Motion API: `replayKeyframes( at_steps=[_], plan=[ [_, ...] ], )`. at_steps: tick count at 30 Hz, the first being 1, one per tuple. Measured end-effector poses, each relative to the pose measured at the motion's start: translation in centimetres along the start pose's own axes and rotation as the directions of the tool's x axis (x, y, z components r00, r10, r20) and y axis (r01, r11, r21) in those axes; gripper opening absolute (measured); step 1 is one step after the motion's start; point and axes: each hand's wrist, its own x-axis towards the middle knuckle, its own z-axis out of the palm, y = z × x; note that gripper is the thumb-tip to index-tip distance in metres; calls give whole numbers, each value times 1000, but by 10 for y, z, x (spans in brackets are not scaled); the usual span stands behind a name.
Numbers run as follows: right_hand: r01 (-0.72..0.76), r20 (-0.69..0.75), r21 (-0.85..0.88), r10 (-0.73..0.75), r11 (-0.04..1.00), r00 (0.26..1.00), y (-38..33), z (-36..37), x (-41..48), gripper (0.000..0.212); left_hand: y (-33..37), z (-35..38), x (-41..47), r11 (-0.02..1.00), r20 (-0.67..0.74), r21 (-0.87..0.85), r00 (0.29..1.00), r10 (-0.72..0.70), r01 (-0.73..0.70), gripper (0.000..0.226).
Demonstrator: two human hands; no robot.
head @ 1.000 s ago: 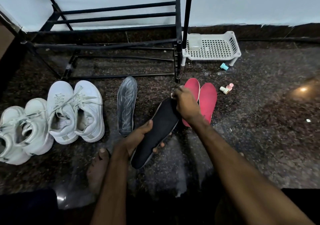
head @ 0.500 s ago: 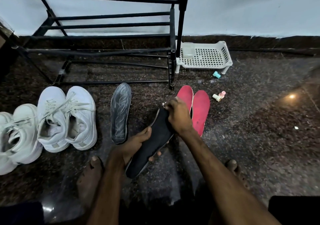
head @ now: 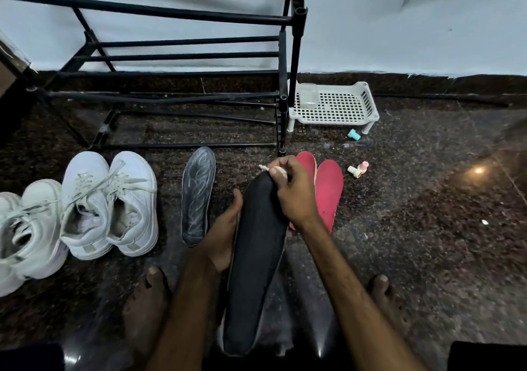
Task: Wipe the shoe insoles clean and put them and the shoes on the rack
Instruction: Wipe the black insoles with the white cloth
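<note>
A black insole (head: 253,262) is held upright-ish between my hands, low in the middle of the view. My left hand (head: 225,233) grips its left edge from underneath. My right hand (head: 293,191) pinches a small pale cloth (head: 278,170) against the insole's far tip. A grey insole (head: 198,194) lies flat on the floor to the left. Two red insoles (head: 328,188) lie side by side behind my right hand. Two pairs of white shoes (head: 111,202) stand at the left. The black shoe rack (head: 176,57) stands empty against the wall.
A white slotted plastic tray (head: 353,105) sits right of the rack. A small teal item (head: 354,135) and a pink and yellow small bottle (head: 358,169) lie on the dark speckled floor. My bare feet (head: 148,305) rest at either side of the insole.
The black insole has been pulled nearer and turned more lengthwise toward me. My right hand with the cloth stays at its far tip. The camera has tilted up, showing more of the rack.
</note>
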Motion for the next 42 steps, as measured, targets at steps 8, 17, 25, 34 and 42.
replayKeyframes(
  at_steps=[8, 17, 25, 34, 42],
  plan=[
    [122, -311, 7, -114, 993, 944, -57, -18, -8, 5, 6, 3, 9, 995, -65, -37, 994, 92, -94, 85],
    [350, 80, -419, -350, 838, 933, -49, 10, -22, 21, 8, 23, 9, 992, -64, -75, 993, 95, -100, 77],
    [382, 249, -331, -311, 863, 917, -46, 5, -22, 31, 13, 25, 6, 973, -88, 189, 985, 147, -129, 71],
    [417, 295, -462, -308, 782, 904, -45, -13, 3, 30, 20, 17, 11, 900, -92, 434, 991, 93, -44, 76],
    [501, 439, -465, -301, 730, 846, -49, -3, 9, 28, 21, 6, 16, 741, -51, 667, 987, 150, -78, 77]
  ],
)
